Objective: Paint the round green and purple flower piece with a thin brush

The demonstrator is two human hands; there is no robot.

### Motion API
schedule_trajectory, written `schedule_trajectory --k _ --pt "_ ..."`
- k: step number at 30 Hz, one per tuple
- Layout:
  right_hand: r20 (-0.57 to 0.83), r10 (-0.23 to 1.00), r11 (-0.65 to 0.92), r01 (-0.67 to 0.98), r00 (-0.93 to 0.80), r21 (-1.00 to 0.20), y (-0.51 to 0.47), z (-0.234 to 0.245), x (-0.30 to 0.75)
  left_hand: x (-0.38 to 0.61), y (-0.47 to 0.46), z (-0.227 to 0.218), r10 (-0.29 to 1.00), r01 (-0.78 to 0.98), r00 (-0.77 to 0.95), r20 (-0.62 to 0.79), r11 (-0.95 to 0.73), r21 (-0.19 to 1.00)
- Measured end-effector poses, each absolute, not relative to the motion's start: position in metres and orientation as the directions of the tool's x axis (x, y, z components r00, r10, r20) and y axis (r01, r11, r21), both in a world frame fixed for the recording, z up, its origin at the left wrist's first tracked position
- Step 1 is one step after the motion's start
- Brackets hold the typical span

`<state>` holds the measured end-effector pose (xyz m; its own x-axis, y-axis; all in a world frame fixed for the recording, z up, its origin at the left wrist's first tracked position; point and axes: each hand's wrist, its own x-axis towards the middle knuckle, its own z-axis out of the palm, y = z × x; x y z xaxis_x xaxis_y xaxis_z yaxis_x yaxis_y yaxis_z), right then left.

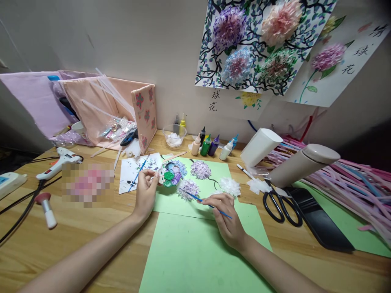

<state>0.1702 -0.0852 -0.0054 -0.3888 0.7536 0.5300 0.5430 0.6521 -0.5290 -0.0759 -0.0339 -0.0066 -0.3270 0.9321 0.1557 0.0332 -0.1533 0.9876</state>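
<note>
My left hand (146,190) is closed in a pinch on the edge of a round paint palette (171,174) with green and purple wells. My right hand (227,217) grips a thin blue paintbrush (206,202) whose tip points left at a purple tissue flower (188,189) on the green paper (195,244). A second purple flower (200,169) and a white flower (229,186) sit on the same sheet. Another blue brush (137,174) lies on a paint-stained white sheet (132,173) beside my left hand.
Black scissors (279,207) and a beige lamp (301,165) lie to the right, beside a pile of pink straws (351,183). Small paint bottles (210,145) stand by the wall. A glue gun (59,162) and cables are at the left. Flower pictures (259,44) hang above.
</note>
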Motion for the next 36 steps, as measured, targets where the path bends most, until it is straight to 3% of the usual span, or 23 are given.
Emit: schedule_trajectory --k 9,13,18,24,36 --pt "0.512 0.754 0.652 0.568 -0.412 -0.502 -0.0857 -0.0072 0.1701 -0.0763 -0.0337 -0.0072 0.93 0.05 -0.328 0.164 -0.156 0.986" --pt "0.57 0.735 0.666 0.55 -0.366 -0.505 -0.0863 -0.0076 0.1704 -0.0765 -0.0332 -0.0084 0.93 0.051 -0.326 0.169 -0.161 0.986" --pt "0.512 0.747 0.659 0.571 -0.423 -0.49 -0.0856 -0.0084 0.1702 -0.0766 -0.0336 -0.0079 0.934 0.042 -0.318 0.162 -0.157 0.987" --pt "0.629 0.698 0.693 0.54 -0.341 -0.477 -0.0877 -0.0098 0.1738 -0.0763 -0.0345 -0.0077 0.934 0.055 -0.31 0.177 -0.168 0.984" --pt "0.525 0.739 0.668 0.56 -0.422 -0.489 -0.0871 -0.01 0.1725 -0.0737 -0.0413 -0.006 0.943 0.088 -0.254 0.215 -0.199 0.976"
